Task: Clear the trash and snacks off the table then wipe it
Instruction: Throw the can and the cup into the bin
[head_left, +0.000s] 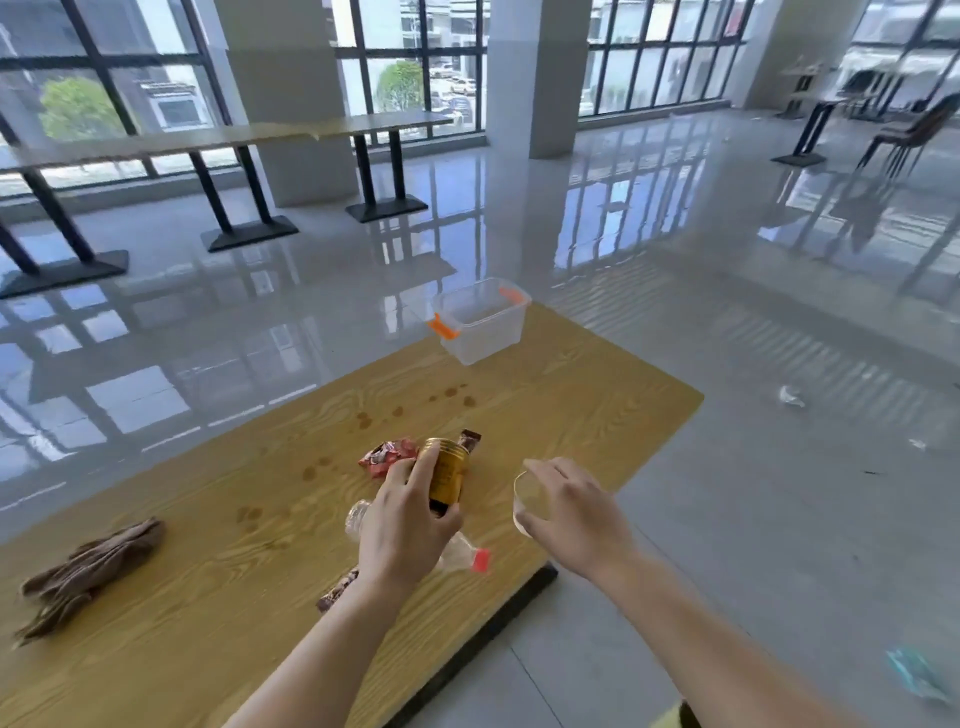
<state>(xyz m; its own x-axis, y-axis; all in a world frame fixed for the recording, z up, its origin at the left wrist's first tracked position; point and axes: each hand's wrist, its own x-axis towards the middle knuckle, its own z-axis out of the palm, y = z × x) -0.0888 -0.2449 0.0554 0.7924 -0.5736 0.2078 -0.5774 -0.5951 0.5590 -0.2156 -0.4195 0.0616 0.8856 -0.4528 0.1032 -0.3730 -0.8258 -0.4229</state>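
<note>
forearms reach in from the bottom edge over a wooden table (218, 613), seen in the head view. nearest on the tabletop, a dark crinkled wrapper (337, 592) pokes out from under the left wrist, close to the near edge. far left lies a brown rag (88, 574), bunched, well apart from everything else.

left hand (405, 525) is clamped round a gold can (447, 475), fingers wrapped on its side, can tilted w/ its top pointing away. under that hand lies a clear plastic bottle (457, 558) on its side, red cap toward the right edge, its other end showing left of the hand. can't tell if the can touches the bottle.

right hand (571, 512) is closed on a clear plastic cup (530, 501), thumb under & fingers over the rim, right at the table's right edge. cup looks empty.

just past the can: a red snack packet (387, 456) touching or nearly touching the can's left side, & a brown sachet (470, 441) sticking out behind the can top. brown drip stains (363, 418) dot the wood beyond, w/ more nearer the left hand.

at the far corner stands a clear storage box (480, 325) w/ orange latches, lid off, nothing seen inside.

on the glossy floor to the right: a crumpled white scrap (791, 396) & a teal wrapper (917, 673). further back, long tables (208, 137) by the windows, chairs (911, 132) far right.
</note>
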